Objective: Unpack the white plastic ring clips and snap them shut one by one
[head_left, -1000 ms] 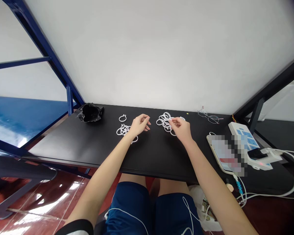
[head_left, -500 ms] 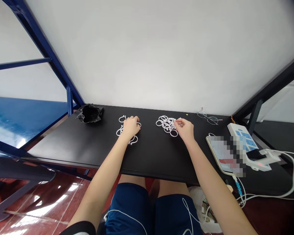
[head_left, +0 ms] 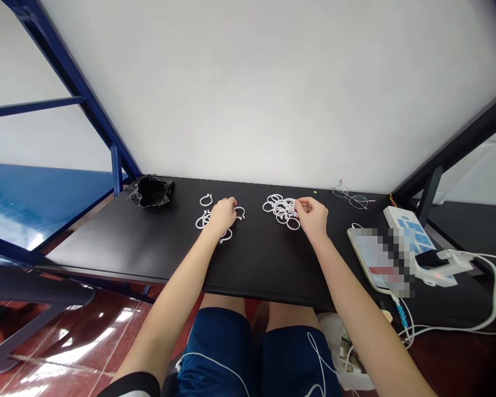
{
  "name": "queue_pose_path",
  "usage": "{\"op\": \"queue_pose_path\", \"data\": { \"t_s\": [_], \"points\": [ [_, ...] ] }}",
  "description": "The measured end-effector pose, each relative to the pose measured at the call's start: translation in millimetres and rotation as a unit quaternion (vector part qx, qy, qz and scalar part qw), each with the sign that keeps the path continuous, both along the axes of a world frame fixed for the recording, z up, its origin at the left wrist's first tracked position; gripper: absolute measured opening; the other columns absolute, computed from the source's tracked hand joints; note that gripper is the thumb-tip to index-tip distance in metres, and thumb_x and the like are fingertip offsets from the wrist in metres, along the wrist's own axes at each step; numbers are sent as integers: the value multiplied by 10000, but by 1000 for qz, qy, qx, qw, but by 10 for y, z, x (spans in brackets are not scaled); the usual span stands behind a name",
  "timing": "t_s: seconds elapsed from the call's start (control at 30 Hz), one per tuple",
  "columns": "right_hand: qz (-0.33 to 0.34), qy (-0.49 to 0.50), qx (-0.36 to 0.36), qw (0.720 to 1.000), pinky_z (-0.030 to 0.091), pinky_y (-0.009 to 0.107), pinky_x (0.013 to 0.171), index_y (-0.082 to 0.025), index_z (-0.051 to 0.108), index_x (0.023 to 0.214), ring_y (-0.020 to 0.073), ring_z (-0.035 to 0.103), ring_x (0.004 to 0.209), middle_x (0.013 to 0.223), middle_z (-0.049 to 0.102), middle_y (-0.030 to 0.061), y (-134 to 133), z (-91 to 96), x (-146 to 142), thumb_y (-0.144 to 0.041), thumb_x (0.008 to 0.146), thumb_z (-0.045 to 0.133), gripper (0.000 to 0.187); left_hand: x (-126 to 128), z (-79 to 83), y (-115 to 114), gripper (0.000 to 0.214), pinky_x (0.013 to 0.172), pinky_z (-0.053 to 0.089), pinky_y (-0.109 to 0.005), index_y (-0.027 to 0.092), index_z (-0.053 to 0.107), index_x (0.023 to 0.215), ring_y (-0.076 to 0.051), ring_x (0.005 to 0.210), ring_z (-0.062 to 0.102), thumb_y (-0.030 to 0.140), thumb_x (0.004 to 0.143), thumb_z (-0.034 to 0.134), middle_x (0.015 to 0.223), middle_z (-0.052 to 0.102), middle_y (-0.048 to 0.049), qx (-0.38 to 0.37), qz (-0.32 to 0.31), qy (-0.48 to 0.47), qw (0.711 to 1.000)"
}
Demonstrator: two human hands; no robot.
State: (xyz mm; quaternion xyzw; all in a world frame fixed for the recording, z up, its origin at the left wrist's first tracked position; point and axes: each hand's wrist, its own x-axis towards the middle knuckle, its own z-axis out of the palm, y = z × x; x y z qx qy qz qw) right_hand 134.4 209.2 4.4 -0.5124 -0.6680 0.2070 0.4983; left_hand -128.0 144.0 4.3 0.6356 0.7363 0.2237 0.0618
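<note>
My left hand [head_left: 223, 215] reaches over a loose group of white open rings [head_left: 205, 200] with small knobbed ends. Its fingers are closed on a white ring [head_left: 240, 209] that sticks out to the right of the fingertips. Under the palm and wrist several more rings are partly covered. On the right lies a denser pile of the same white rings [head_left: 279, 208], overlapping one another. At that pile's right edge my right hand [head_left: 314, 215] has thumb and index finger pinched on a white ring, mostly hidden by the fingers.
A crumpled black plastic bag [head_left: 152, 192] stands open on the black tabletop [head_left: 140, 242] at the left. To the right are eyeglasses [head_left: 351, 198], a phone [head_left: 372, 262] with a cable plugged in, and a power strip [head_left: 411, 229]. A white wall rises behind.
The ring at my left fingertips has shifted right and shows more clearly. My left hand has turned slightly; my right hand stays pinched at the pile's edge.
</note>
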Motion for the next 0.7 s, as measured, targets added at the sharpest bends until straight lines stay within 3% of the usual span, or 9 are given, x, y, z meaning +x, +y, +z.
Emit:
{"op": "queue_pose_path", "data": {
  "t_s": [0.2,0.3,0.43,0.57,0.7],
  "points": [
    [44,24,66,997,488,281,551,-169,656,830,146,573,531,643,633,28,-194,47,-159,-388,840,579,232,32,-24,20,249,718,477,-290,170,636,937,-187,769,617,59,739,533,822,670,-43,45,-16,-34,998],
    [142,-26,83,986,459,266,544,-175,641,785,132,553,523,600,599,14,-358,79,-280,-404,888,528,275,71,-4,19,165,719,490,-282,160,661,859,-167,730,607,123,716,590,810,650,-37,84,-27,-75,993],
    [269,-166,14,949,442,260,569,-182,643,890,120,542,538,652,616,0,-495,32,-427,-479,866,572,306,151,45,-7,169,701,498,-261,151,702,845,-137,675,599,138,709,603,779,626,-26,124,-61,-124,983],
    [266,-239,-6,934,423,265,604,-189,625,985,134,557,594,676,622,-11,-500,-71,-504,-506,805,651,366,243,52,-38,223,676,502,-247,144,719,903,-102,611,582,124,733,576,833,625,-31,152,-98,-140,973],
    [233,-240,1,943,385,258,594,-184,603,875,133,533,593,640,597,-16,-471,-81,-495,-445,849,620,263,335,28,-57,262,664,505,-239,156,724,935,-89,598,573,109,733,564,900,632,-36,154,-125,-146,969]
  ]
}}
